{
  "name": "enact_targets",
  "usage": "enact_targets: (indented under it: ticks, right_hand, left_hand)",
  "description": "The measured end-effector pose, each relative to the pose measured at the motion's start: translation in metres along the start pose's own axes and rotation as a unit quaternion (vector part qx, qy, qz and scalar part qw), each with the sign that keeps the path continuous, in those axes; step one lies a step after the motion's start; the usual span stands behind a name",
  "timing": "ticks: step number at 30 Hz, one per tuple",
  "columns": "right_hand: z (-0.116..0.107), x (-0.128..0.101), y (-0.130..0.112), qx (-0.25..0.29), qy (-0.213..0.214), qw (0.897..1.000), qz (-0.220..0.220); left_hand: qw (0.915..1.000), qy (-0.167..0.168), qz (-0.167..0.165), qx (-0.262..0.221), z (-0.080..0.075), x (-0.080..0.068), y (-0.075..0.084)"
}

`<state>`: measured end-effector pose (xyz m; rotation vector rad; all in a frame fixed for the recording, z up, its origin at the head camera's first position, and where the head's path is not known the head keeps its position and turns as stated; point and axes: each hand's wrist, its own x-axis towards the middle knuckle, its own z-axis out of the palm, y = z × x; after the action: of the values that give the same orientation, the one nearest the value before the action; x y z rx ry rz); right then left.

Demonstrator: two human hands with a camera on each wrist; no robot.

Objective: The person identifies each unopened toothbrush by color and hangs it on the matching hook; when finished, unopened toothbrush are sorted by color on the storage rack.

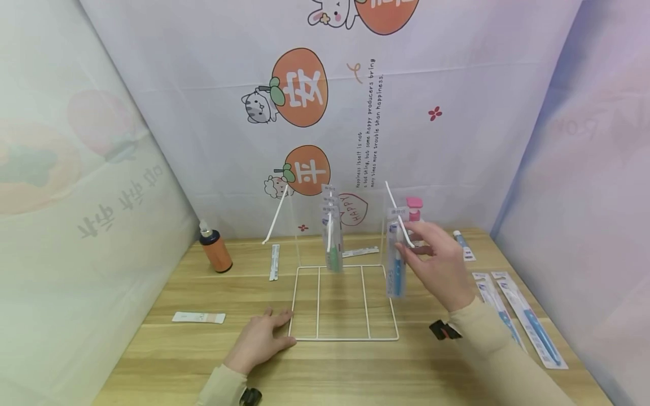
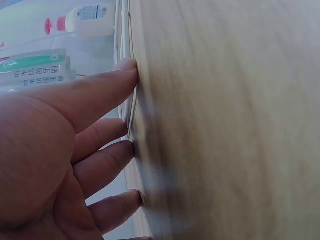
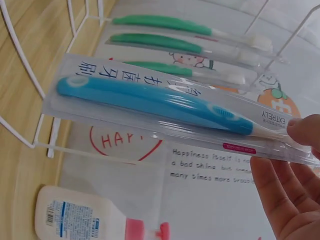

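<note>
A white wire rack [image 1: 345, 339] stands on the wooden table, with prongs jutting forward at its top. My right hand [image 1: 442, 262] pinches a packaged blue toothbrush [image 1: 398, 276] near its top, at the right prong. In the right wrist view, thumb and fingers hold the head end of that blue toothbrush's pack [image 3: 155, 102]. Whether the prong passes through the pack's hole is unclear. Several packaged green toothbrushes [image 1: 333, 256] hang one behind another on the middle prong. At the rack's front left corner, my left hand [image 1: 261, 341] rests with spread fingers touching the base wire and table.
Two packaged blue toothbrushes [image 1: 533, 324] lie at right, with a small tube [image 1: 463, 245] behind them. A white bottle with a pink pump [image 3: 75, 215] stands behind the rack. Left are an orange bottle [image 1: 217, 254] and a flat sachet [image 1: 198, 317]. Fabric walls surround the table.
</note>
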<state>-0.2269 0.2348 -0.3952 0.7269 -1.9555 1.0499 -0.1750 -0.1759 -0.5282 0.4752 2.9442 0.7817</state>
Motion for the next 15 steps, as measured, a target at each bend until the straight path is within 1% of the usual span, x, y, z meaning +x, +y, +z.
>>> enact_targets:
  ticks: [3, 6, 9, 12, 15]
  right_hand:
    - [0.01, 0.008, 0.013, -0.023, 0.016, 1.0, 0.001]
    - [0.018, 0.014, 0.024, -0.047, 0.023, 0.999, 0.011]
    - [0.025, 0.021, 0.034, -0.047, 0.02, 0.998, 0.024]
    - [0.031, 0.03, 0.042, -0.037, 0.015, 0.999, 0.037]
    - [0.037, 0.037, 0.048, -0.034, 0.015, 0.998, 0.043]
  left_hand:
    - [1.0, 0.0, 0.0, -0.001, 0.0, 0.001, 0.0]
    - [1.0, 0.001, 0.001, -0.001, 0.0, 0.001, 0.0]
    - [1.0, 0.001, -0.001, -0.003, -0.001, 0.001, 0.0]
    - [1.0, 0.003, 0.002, -0.003, -0.001, 0.001, 0.001]
    - [1.0, 0.003, 0.003, -0.002, -0.001, 0.0, 0.001]
